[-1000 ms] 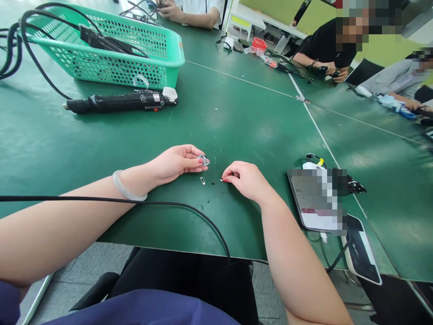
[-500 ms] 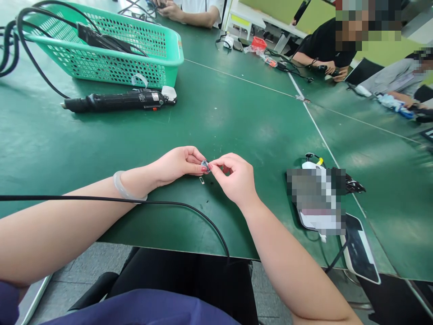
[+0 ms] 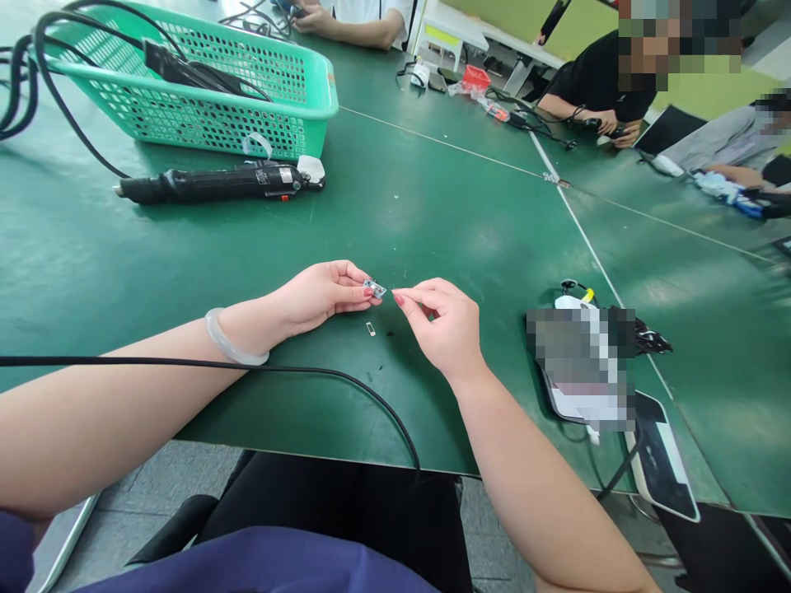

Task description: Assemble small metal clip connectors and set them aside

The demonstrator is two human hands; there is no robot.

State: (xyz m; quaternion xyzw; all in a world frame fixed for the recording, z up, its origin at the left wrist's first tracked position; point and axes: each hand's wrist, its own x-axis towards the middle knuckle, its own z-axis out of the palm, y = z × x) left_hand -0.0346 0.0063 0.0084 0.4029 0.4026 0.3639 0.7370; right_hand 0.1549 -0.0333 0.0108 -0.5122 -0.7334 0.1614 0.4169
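Between the thumb and fingers of my left hand is a small grey circuit board with dark and light parts on it. To the right of the board, a little apart from it, my right hand is closed in a pinch. Whatever those fingertips hold, if anything, is too small to make out. Just below the board a tiny pale rectangular frame lies flat on the green table. A few dark specks are scattered nearby.
A green basket with cables stands at the back left, a black electric screwdriver before it. One black cable crosses my left forearm. Phone-like devices lie at the right edge. Other people sit across the table.
My right hand has drawn back to the right, away from the circuit board. More of the board now shows in my left hand, which is nearly still.
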